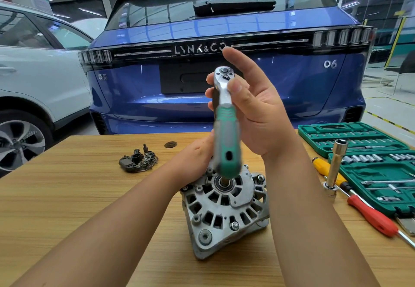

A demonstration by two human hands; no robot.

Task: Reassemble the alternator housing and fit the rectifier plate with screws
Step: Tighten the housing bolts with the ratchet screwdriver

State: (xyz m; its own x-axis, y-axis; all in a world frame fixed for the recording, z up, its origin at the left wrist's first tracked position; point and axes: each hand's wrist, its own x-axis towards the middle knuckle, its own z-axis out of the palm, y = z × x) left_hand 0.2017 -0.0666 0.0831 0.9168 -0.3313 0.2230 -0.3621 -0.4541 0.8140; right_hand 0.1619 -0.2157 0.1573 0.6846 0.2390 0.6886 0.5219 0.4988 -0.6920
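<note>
The grey aluminium alternator housing stands on the wooden table in the middle of the view, its vented end cover and shaft bearing facing up. My left hand rests on its far left edge, fingers hidden behind the tool. My right hand holds a ratchet wrench by its chrome head, thumb across the neck and index finger raised. Its green and grey handle hangs down, blurred, over the shaft. The dark rectifier plate lies apart on the table, far left of the housing.
An open green socket set case sits at the right edge of the table. Beside it stand a long deep socket, a yellow-handled screwdriver and a red-handled screwdriver. A blue car is parked just beyond the table, a white car to the left.
</note>
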